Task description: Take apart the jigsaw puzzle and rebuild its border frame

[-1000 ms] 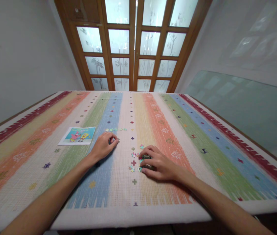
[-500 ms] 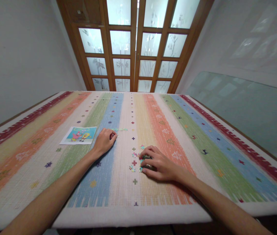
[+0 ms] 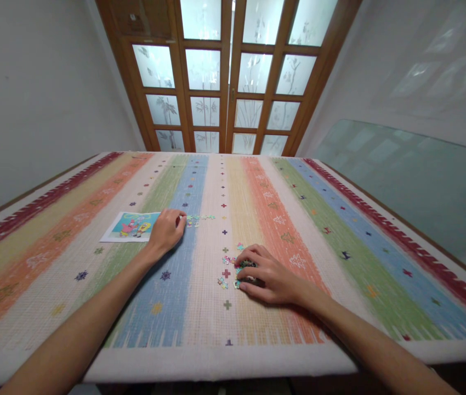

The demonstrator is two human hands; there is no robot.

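My left hand (image 3: 167,229) rests on the striped cloth with its fingers curled, its fingertips at the left end of a short row of joined puzzle pieces (image 3: 200,219). What it pinches, if anything, is hidden. A cartoon reference picture (image 3: 131,226) lies just left of that hand. My right hand (image 3: 266,274) is cupped over a small heap of loose puzzle pieces (image 3: 228,269), fingers bent round some of them.
The table is covered by a cloth (image 3: 299,230) with coloured stripes; its near edge runs along the bottom. Wooden doors (image 3: 225,77) with frosted glass stand beyond the far end. A glass panel (image 3: 414,181) leans at the right wall.
My left hand has moved away and to the left, up to the end of the joined row beside the picture. My right hand has stayed on the heap.
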